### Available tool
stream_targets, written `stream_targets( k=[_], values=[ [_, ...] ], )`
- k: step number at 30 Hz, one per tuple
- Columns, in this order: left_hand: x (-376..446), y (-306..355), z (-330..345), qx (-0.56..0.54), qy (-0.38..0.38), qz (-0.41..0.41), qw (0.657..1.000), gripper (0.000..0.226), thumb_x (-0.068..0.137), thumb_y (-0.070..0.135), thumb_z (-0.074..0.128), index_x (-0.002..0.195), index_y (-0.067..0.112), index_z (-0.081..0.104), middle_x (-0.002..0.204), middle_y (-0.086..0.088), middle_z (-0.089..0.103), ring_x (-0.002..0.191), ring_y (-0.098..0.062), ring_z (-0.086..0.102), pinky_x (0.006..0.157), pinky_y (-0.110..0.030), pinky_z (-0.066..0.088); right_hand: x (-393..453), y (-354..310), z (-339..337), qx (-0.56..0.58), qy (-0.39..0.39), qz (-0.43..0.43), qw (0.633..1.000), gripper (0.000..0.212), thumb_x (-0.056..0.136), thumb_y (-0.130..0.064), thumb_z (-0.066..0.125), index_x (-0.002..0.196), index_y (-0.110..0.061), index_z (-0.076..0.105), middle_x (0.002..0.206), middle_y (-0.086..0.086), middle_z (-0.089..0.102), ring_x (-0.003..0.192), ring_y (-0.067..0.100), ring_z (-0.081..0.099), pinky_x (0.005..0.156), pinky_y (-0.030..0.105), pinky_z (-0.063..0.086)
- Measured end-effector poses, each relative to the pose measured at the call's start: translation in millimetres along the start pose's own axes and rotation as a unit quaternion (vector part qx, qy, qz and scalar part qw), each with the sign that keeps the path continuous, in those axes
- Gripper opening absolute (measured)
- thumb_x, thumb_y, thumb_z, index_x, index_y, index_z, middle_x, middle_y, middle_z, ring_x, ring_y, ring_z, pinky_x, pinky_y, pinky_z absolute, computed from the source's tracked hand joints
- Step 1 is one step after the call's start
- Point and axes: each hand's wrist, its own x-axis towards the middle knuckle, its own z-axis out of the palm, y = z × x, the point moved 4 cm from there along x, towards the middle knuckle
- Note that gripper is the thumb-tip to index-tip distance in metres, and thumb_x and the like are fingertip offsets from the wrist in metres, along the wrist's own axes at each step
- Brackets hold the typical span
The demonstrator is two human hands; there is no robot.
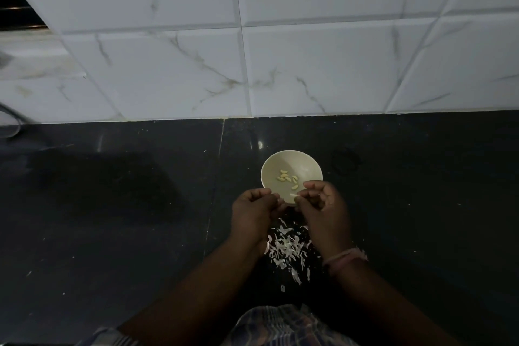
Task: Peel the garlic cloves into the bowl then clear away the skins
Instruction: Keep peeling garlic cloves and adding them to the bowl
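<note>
Small round cream bowl (292, 174) on black stone counter (421, 205), holding several pale peeled garlic cloves (288, 177). Left hand (252, 213) and right hand (323, 205), both at the bowl's near rim, fingers curled; right pinches a pale sliver (293, 194) (clove or skin, cannot tell), left's contents hidden. White papery skins (286, 250) heaped between the wrists. Step judged: peeling. Next calls for dropping the bared clove in, later gathering skins.
</note>
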Motion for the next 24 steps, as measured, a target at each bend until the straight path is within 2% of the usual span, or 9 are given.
stream_targets(
  k=[4,6,10,13,16,20,22,24],
  values=[
    [3,2,2,0.029,0.02,0.015,0.999,0.017,0.089,-0.012,0.065,0.103,-0.004,0.062,0.093,-0.019,0.069,0.081,-0.025,0.071,0.079,-0.034,0.062,14,2,4,-0.109,0.019,-0.041,0.993,0.024,0.085,-0.004,0.076,0.096,-0.022,0.065,0.093,-0.006,0.072,0.085,0.003,0.068,0.078,0.02,0.054],
    [1,1,3,0.074,0.033,0.03,0.996,0.014,0.087,-0.01,0.067,0.098,-0.002,0.065,0.089,-0.02,0.07,0.079,-0.026,0.068,0.074,-0.035,0.06,18,3,7,-0.179,0.017,-0.074,0.981,0.019,0.085,-0.007,0.077,0.091,-0.021,0.067,0.093,-0.005,0.071,0.084,0.006,0.067,0.077,0.022,0.052],
    [-1,-9,2,0.123,0.06,0.034,0.99,0.016,0.079,-0.01,0.071,0.086,0.004,0.068,0.08,-0.02,0.072,0.071,-0.027,0.066,0.067,-0.036,0.054,22,4,13,-0.265,0.004,-0.102,0.959,0.007,0.084,-0.004,0.076,0.088,-0.009,0.072,0.092,0.005,0.07,0.088,0.015,0.062,0.078,0.021,0.042],
    [-2,-15,-1,0.142,0.073,0.031,0.987,0.015,0.08,-0.01,0.07,0.09,0.001,0.07,0.082,-0.018,0.074,0.066,-0.022,0.068,0.061,-0.032,0.056,23,8,13,-0.273,0.013,-0.083,0.958,0.005,0.085,-0.004,0.075,0.089,-0.006,0.074,0.094,0.007,0.072,0.088,0.018,0.064,0.077,0.018,0.039],
    [-2,-20,-4,0.183,0.082,0.043,0.979,0.02,0.08,-0.011,0.068,0.085,0.007,0.073,0.079,-0.012,0.075,0.068,-0.021,0.068,0.067,-0.037,0.058,21,11,9,-0.245,0.035,-0.065,0.967,0.004,0.085,-0.006,0.075,0.089,-0.008,0.075,0.094,0.004,0.073,0.088,0.017,0.066,0.076,0.018,0.042],
    [0,-28,-10,0.163,0.097,0.02,0.982,0.01,0.079,-0.005,0.077,0.085,0.002,0.073,0.075,-0.016,0.074,0.068,-0.024,0.069,0.065,-0.033,0.058,8,14,-1,-0.191,0.078,-0.059,0.977,0.014,0.091,-0.005,0.068,0.092,-0.018,0.071,0.093,-0.002,0.071,0.09,0.013,0.067,0.082,0.031,0.055],
    [-2,-34,-8,0.12,0.077,-0.015,0.99,0.009,0.085,-0.01,0.069,0.091,-0.004,0.071,0.082,-0.024,0.074,0.072,-0.031,0.072,0.064,-0.032,0.06,-9,18,1,-0.172,0.038,-0.06,0.983,0.023,0.098,-0.006,0.054,0.108,-0.018,0.07,0.101,-0.003,0.072,0.094,0.01,0.068,0.083,0.027,0.057],
    [-2,-43,-4,0.107,0.05,-0.067,0.991,0.021,0.091,-0.012,0.054,0.098,-0.003,0.071,0.092,-0.029,0.074,0.076,-0.032,0.073,0.067,-0.033,0.06,-33,24,11,-0.19,-0.035,-0.075,0.978,0.037,0.095,-0.016,0.042,0.123,-0.013,0.067,0.114,-0.004,0.07,0.104,0.002,0.065,0.093,0.017,0.051]
  ],
)
